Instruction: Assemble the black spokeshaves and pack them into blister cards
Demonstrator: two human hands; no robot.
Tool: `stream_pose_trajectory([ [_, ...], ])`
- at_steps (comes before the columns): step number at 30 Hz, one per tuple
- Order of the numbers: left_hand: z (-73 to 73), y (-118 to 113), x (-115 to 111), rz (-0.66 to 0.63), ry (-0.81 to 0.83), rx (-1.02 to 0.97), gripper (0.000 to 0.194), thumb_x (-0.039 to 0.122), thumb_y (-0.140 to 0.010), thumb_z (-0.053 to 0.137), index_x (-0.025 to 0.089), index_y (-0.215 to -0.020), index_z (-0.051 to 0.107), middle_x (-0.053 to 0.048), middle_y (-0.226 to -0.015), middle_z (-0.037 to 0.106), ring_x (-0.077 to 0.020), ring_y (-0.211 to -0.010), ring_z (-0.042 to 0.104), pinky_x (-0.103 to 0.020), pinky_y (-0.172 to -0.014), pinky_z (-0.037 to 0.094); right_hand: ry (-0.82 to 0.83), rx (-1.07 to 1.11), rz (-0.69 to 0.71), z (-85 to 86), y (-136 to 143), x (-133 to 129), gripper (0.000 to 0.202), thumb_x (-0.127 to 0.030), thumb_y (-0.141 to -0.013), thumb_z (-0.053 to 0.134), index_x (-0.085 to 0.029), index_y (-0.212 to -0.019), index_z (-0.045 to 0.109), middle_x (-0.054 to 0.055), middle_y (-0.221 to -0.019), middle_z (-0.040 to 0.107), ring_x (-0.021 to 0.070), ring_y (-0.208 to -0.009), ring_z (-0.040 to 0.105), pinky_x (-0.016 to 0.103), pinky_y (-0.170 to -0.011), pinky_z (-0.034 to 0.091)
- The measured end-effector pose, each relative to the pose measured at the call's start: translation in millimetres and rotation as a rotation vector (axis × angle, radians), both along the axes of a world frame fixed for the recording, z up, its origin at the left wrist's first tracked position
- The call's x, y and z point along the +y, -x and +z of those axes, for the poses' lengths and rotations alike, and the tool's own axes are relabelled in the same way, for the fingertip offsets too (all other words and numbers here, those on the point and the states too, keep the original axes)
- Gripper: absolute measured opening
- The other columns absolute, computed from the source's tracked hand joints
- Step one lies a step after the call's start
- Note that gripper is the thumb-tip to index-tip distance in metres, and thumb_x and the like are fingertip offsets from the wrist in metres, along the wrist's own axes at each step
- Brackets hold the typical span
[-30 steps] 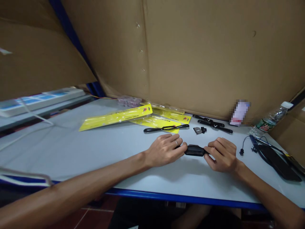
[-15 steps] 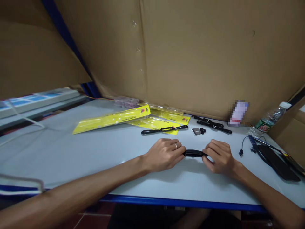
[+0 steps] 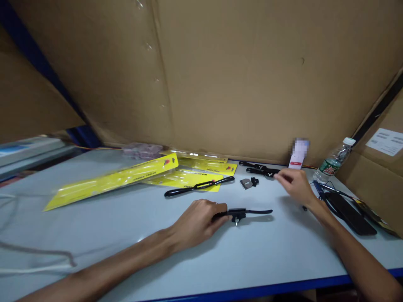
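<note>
My left hand (image 3: 201, 220) is closed round one end of a black two-handled tool (image 3: 260, 212), whose middle carries a small screw. My right hand (image 3: 294, 183) has its fingers pressed together at the right end of the black tools (image 3: 262, 170) lying at the back; whether it grips one is hidden. Between my hands and the cardboard lie a flat metal blade (image 3: 246, 183) and a small black part (image 3: 255, 181). A black handle frame (image 3: 200, 185) rests partly on a yellow package.
Yellow blister packages (image 3: 113, 180) lie at the left and back near a clear pinkish box (image 3: 141, 150). A phone (image 3: 299, 154), a bottle (image 3: 335, 161) and a black case (image 3: 349, 213) are at the right. Cardboard (image 3: 226, 84) walls the back.
My right hand has let go of the held tool and moved back to the other black tools. The tool stays in my left hand, now with its screw showing. The view has shifted right.
</note>
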State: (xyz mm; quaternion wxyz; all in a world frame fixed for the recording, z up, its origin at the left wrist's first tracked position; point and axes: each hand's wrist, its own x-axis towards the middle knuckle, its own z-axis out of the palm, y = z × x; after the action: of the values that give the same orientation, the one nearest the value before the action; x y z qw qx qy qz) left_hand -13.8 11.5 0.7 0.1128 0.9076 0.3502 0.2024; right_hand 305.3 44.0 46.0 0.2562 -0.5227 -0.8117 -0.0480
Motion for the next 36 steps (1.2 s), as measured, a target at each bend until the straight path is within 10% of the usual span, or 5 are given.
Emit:
stream_pose_trajectory([
  [5, 2.8, 0.4, 2.1, 0.012, 0.055, -0.005, 0.038, 0.038, -0.100, 0.046, 0.018, -0.073, 0.064, 0.001, -0.053, 0.056, -0.0128, -0.047, 0.046, -0.025, -0.050, 0.029, 0.079, -0.322, -0.338, -17.9, -32.8, 31.1, 0.022, -0.021, -0.099, 0.053, -0.016, -0.110, 0.072, 0.013, -0.111, 0.072, 0.0236, -0.092, 0.069, 0.030, -0.070, 0.043],
  [36, 6.6, -1.9, 5.1, 0.042, 0.199, 0.016, 0.036, 0.041, -0.097, 0.049, 0.017, -0.075, 0.067, 0.003, -0.055, 0.047, -0.0114, -0.051, 0.032, -0.027, -0.055, 0.021, 0.160, -0.416, -0.244, -28.7, -25.6, 33.3, 0.012, -0.020, -0.099, 0.054, -0.017, -0.107, 0.063, 0.012, -0.109, 0.074, 0.0274, -0.094, 0.071, 0.030, -0.071, 0.039],
])
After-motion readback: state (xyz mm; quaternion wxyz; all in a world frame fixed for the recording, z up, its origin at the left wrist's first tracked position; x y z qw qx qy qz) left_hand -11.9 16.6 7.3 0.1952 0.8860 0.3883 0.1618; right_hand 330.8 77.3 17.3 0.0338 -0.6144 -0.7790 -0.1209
